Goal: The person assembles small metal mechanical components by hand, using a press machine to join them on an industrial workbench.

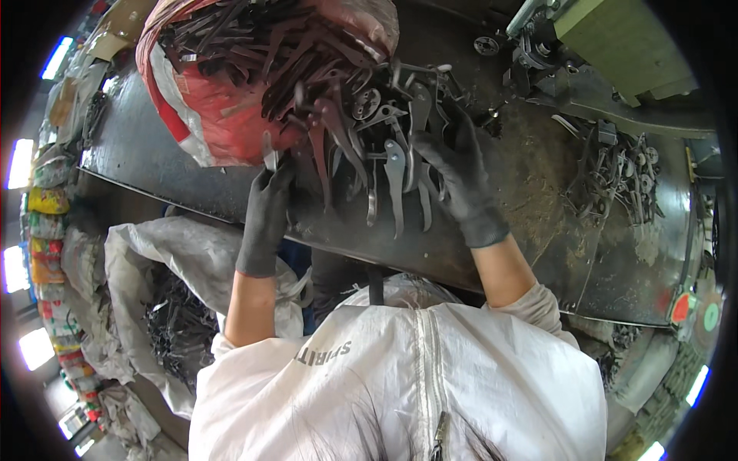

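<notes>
My left hand, in a dark grey glove, is closed at the front of the red-and-white sack. A small shiny metal piece sticks up from its fingertips. My right hand, gloved alike, is at the right side of a heap of curved metal levers. Its thumb lies against a grey lever, and its fingers are spread apart, partly hidden among the parts. Between the hands, reddish-brown levers and a silver lever hang over one another toward the bench's front. A round drilled metal disc sits in the heap.
Dark flat parts fill the sack's mouth. Another pile of metal parts lies on the right of the metal bench. A greenish machine stands at the back right. Below the bench at left is a white sack of dark parts.
</notes>
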Tool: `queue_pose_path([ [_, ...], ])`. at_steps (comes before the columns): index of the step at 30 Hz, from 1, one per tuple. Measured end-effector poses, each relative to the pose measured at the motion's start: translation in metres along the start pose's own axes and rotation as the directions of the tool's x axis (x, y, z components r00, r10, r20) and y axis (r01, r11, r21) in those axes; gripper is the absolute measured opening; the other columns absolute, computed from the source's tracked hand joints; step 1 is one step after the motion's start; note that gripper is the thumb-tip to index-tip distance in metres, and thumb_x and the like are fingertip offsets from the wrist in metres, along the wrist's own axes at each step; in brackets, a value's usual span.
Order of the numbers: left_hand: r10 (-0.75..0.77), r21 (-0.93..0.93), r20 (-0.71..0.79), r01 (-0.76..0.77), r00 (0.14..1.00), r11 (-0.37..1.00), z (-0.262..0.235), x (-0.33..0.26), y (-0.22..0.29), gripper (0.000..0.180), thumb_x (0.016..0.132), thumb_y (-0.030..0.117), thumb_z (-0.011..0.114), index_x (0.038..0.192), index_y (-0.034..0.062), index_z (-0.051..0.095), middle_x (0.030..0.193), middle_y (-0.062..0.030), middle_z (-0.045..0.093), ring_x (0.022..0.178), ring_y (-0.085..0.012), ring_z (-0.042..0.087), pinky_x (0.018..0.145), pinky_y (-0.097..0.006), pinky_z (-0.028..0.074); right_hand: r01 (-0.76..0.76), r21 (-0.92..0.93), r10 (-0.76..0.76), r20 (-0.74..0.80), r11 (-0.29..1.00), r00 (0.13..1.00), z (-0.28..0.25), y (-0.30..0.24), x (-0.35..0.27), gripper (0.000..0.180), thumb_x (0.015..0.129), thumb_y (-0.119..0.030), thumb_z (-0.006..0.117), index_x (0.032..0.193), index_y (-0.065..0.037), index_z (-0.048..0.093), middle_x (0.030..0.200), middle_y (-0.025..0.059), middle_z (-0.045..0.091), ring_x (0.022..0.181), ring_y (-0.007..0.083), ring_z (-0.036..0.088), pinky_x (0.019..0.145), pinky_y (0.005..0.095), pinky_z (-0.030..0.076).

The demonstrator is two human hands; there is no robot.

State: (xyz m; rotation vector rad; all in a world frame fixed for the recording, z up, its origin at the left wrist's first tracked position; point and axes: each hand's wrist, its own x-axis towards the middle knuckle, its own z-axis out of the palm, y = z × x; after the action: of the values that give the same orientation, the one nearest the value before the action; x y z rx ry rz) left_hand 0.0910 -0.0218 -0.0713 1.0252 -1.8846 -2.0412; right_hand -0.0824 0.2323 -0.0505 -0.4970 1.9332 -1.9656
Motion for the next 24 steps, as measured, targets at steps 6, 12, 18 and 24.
queue_pose_path([
  [6,0.150,-0.046,-0.066,-0.153,0.987,0.987,0.046,0.014,0.030,0.031,0.102,0.037,0.064,0.107,0.0074,0.069,0.083,0.0030,0.060,0.071,-0.0070,0.053,0.064,-0.026,0.040,0.005,0.590,0.040,-0.063,0.807,0.997,0.027,0.006,0.015,0.061,0.095,-0.012,0.075,0.150,-0.009,0.049,0.140,0.0080,0.059,0.122,0.0155,0.061,0.098,0.0311,0.056],
  [12,0.201,-0.049,0.006,-0.201,0.980,0.978,0.062,0.011,0.047,0.035,0.101,0.038,0.068,0.115,0.0057,0.070,0.083,0.0024,0.061,0.071,-0.0080,0.055,0.063,-0.027,0.041,-0.061,0.386,0.099,-0.080,0.921,0.992,0.033,-0.011,0.035,0.089,0.094,-0.007,0.077,0.162,-0.011,0.020,0.137,0.0086,0.060,0.120,0.0148,0.063,0.102,0.0312,0.054],
  [18,0.080,-0.176,0.147,-0.053,0.986,0.983,0.053,0.020,0.057,0.023,0.103,0.028,0.065,0.113,0.0071,0.067,0.089,-0.0010,0.069,0.074,-0.0092,0.063,0.063,-0.026,0.047,-0.080,0.127,0.081,-0.004,0.989,0.997,0.041,-0.011,0.049,0.088,0.095,-0.007,0.075,0.162,-0.018,0.018,0.142,0.0092,0.056,0.123,0.0184,0.061,0.103,0.0335,0.054],
  [24,0.122,-0.481,0.393,0.091,0.912,0.872,0.043,0.050,0.045,0.031,0.107,0.032,0.053,0.114,0.0052,0.067,0.096,-0.0094,0.073,0.085,-0.0176,0.071,0.079,-0.031,0.057,-0.188,0.837,0.092,0.164,0.515,0.982,0.059,0.041,0.051,0.079,0.100,-0.013,0.071,0.160,-0.025,0.022,0.143,0.0105,0.053,0.123,0.0201,0.061,0.101,0.0363,0.057],
])
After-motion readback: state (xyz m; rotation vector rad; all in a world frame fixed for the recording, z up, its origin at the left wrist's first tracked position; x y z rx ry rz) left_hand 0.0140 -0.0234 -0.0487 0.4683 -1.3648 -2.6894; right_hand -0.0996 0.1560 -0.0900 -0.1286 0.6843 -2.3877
